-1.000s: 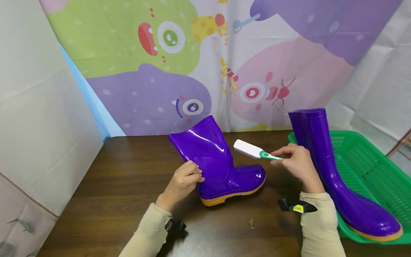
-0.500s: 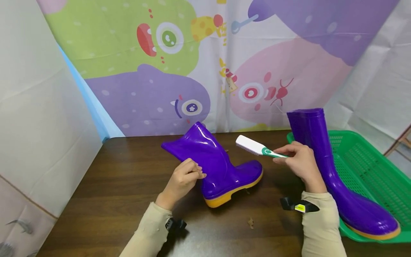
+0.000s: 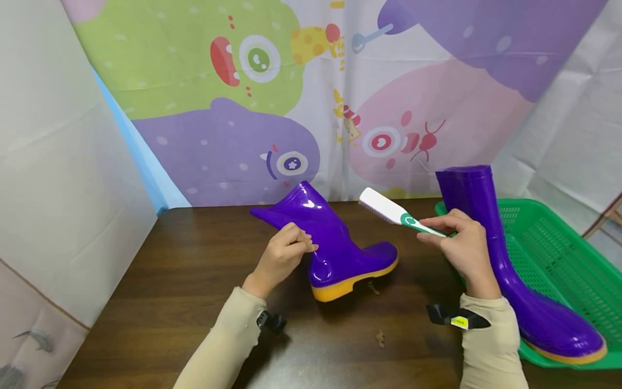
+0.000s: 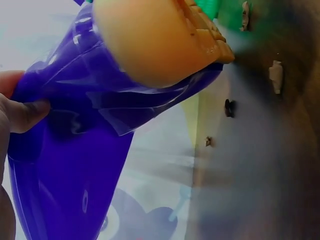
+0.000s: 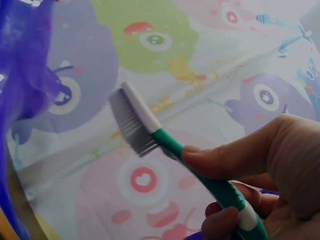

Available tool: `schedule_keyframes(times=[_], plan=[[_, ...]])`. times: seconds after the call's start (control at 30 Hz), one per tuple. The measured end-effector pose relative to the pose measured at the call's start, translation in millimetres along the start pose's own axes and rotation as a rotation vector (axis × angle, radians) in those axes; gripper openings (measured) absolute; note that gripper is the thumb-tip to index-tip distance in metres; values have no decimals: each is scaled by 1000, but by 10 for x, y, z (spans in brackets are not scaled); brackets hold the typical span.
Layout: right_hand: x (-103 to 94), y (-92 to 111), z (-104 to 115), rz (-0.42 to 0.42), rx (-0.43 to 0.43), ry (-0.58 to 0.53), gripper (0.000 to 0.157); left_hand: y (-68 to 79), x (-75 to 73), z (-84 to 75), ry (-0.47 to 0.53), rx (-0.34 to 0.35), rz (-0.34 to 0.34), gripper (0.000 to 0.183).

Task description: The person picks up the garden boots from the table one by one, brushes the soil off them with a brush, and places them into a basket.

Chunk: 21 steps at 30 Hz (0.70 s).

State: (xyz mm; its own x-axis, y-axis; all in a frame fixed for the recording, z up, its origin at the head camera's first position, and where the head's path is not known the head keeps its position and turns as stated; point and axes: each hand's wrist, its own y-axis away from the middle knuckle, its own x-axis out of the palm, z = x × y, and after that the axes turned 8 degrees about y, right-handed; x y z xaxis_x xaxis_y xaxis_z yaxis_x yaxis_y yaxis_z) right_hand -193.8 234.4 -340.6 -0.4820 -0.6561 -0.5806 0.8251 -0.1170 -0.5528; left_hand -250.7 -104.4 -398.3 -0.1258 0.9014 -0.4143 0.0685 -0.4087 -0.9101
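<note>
A purple rubber boot (image 3: 335, 248) with a yellow sole (image 3: 335, 290) tilts over the wooden table in the head view, its shaft leaning left and creased. My left hand (image 3: 284, 254) grips the shaft near the ankle; the left wrist view shows the thumb (image 4: 30, 112) pressed on the purple rubber. Just right of that boot, my right hand (image 3: 461, 243) holds a white and green brush (image 3: 386, 207) by its handle, in the air. Its bristles (image 5: 131, 120) point down and left, apart from the boot.
At the right, a second purple boot (image 3: 505, 259) leans across a green plastic basket (image 3: 578, 254). Small brown crumbs (image 3: 380, 338) lie on the table (image 3: 194, 302); several bits (image 4: 276, 76) show in the left wrist view. A cartoon-printed cloth (image 3: 194, 156) hangs behind.
The boot in my left hand has tipped back, showing more sole, and its shaft has creased. That hand has risen slightly. My right hand has moved the brush a little up and right.
</note>
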Motion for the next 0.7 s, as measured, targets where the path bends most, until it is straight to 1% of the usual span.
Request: schedule_keyframes(times=[0.13, 0.3, 0.53, 0.7], plan=[[49, 19, 18, -18, -18, -41, 22, -74, 5, 24, -1, 14, -4, 18], [110, 69, 15, -39, -26, -67, 23, -128, -9, 44, -19, 37, -3, 20], [184, 171, 45, -78, 8, -172, 25, -239, -71, 80, -38, 62, -32, 22], [169, 268, 185, -86, 40, -223, 25, -347, -143, 123, -48, 77, -54, 19]])
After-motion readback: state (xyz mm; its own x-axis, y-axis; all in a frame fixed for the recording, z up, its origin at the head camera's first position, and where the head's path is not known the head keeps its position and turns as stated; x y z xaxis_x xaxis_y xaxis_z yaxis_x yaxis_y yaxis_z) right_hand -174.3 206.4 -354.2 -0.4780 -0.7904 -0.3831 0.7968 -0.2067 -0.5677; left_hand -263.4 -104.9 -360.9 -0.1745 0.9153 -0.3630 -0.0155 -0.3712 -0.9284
